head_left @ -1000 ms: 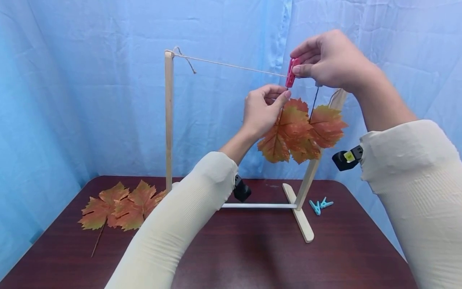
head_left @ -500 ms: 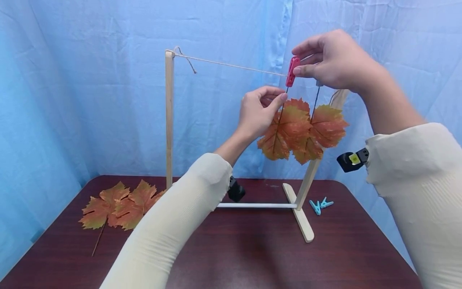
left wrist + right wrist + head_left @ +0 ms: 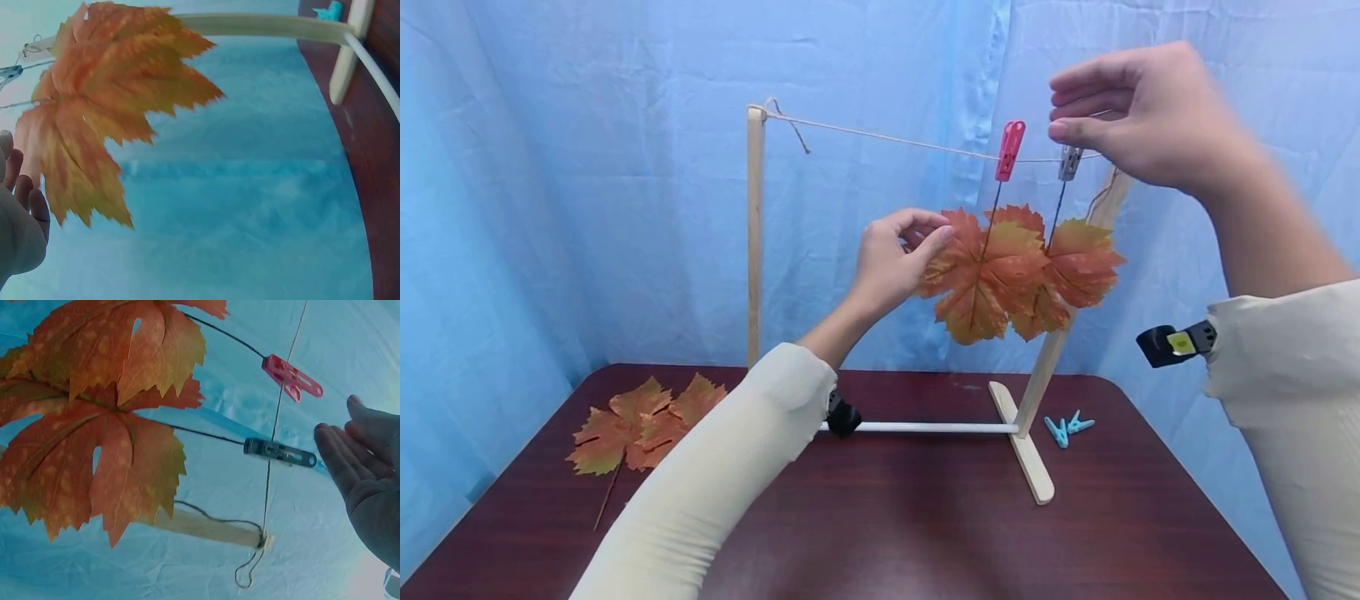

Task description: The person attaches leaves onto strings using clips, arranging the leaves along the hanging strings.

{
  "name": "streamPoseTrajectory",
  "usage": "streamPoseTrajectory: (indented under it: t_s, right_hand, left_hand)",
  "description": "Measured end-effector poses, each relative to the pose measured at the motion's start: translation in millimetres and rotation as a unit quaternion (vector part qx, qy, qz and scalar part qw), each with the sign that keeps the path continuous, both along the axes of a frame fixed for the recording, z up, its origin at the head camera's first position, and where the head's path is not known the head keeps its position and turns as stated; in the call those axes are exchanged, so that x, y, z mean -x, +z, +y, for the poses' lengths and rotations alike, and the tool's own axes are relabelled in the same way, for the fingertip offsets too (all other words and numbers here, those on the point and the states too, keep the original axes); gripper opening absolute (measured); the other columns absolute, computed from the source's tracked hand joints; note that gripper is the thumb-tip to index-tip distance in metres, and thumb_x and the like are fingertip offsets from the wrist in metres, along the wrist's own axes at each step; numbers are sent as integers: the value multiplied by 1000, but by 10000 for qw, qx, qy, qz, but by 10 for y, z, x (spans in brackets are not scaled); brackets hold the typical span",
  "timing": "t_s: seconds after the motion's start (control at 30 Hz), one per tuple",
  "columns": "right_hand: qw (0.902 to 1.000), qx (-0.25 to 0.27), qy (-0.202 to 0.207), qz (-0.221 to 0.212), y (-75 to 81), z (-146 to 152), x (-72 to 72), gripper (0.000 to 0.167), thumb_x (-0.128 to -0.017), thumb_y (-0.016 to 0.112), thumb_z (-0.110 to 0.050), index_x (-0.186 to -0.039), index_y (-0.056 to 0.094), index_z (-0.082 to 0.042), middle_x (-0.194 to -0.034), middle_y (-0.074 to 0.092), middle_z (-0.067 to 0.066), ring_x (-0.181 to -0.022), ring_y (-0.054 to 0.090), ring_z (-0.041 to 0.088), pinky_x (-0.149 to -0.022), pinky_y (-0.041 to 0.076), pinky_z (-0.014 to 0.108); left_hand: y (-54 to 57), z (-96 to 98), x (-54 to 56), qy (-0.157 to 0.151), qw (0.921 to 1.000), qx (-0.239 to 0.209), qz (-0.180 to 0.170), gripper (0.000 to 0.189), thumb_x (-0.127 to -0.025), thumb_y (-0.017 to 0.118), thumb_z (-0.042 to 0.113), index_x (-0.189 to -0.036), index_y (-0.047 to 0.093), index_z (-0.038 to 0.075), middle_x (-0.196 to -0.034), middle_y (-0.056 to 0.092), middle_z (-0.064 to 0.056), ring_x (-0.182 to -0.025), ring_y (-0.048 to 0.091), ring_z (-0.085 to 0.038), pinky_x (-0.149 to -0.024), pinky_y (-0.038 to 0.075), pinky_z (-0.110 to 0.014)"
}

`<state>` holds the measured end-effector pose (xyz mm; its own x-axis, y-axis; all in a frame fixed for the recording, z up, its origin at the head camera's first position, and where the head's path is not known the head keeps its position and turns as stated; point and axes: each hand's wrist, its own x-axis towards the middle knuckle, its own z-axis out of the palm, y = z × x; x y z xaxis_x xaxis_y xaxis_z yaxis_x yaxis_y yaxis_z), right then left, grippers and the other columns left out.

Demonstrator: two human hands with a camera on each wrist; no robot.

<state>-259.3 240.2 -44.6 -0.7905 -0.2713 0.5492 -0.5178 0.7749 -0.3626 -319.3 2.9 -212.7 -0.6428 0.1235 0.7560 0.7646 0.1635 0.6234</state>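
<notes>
A pink clothespin clamps the dark stem of an autumn leaf to the string. Right of it, a grey clothespin holds a second autumn leaf by its stem. My left hand is beside the first leaf's left edge, fingers loosely bent, thumb and fingertips overlapping the edge in the head view; the left wrist view shows the leaf beyond the fingers. Touching neither clothespin in the right wrist view, my right hand is raised near the grey one with its fingers extended.
The string runs between two wooden posts, joined low by a white rod. More autumn leaves lie at the table's left, partly behind the left sleeve. Light-blue clothespins lie right of the wooden foot.
My right hand has let go of the pink clothespin and moved right. My left hand has released the leaf's stem and moved down and left to the leaf's edge.
</notes>
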Motion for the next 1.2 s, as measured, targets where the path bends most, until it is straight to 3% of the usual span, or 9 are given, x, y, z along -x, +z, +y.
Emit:
streamPoseTrajectory:
  t_s: [0.1,0.3,0.6,0.77,0.9,1.07,1.2]
  right_hand:
    - [9990,387,143,194,-19,91,-23,45,-96,73,-22,-138,64,-8,-122,70,3,-99,66,-5,-86,47,6]
    - [9934,998,65,557,-53,290,-109,40,-96,73,-16,-135,67,-9,-115,71,-10,-99,65,-8,-92,45,8]
    - [9872,1116,-695,907,-251,673,-137,40,-98,70,-26,-138,67,-21,-130,69,-11,-104,63,-12,-103,41,13]
    - [9859,1019,-1020,855,-451,911,-86,42,-100,68,-31,-141,64,-23,-134,66,-11,-100,59,-16,-101,42,12]
    - [9861,890,-1138,825,-645,1077,-33,43,-99,69,-32,-140,64,-19,-134,67,-7,-88,55,-18,-90,45,7]
    - [9872,646,-1281,694,-928,1268,44,47,-98,70,-35,-138,65,-11,-131,69,4,-83,54,-19,-71,42,1]
    - [9891,500,-1281,519,-1203,1399,105,50,-98,70,-35,-137,64,-4,-127,69,16,-80,52,-22,-66,41,0]
  left_hand:
    - [-87,-106,-6,110,9998,167,96,20,-100,70,24,-109,76,7,-95,73,-3,-75,60,-13,-65,49,-27]
    - [-264,-302,-37,257,9985,442,215,18,-100,71,22,-109,77,8,-97,73,-3,-76,61,-13,-67,51,-30]
    - [-533,-594,-111,311,9957,878,-10,20,-99,71,20,-114,74,7,-93,70,-3,-77,62,-15,-69,53,-34]
    - [-659,-750,-177,383,9919,1211,-77,20,-99,72,21,-115,74,9,-93,70,-2,-79,62,-14,-69,53,-35]
    - [-772,-881,-236,406,9877,1504,-142,20,-99,71,21,-116,74,11,-94,69,0,-80,61,-14,-68,53,-36]
    - [-933,-1049,-302,397,9806,1908,-192,21,-99,71,20,-118,73,11,-95,69,1,-82,61,-13,-70,54,-35]
    - [-1049,-1182,-350,469,9767,2078,-248,23,-98,73,19,-119,73,12,-95,69,2,-83,61,-14,-70,54,-35]
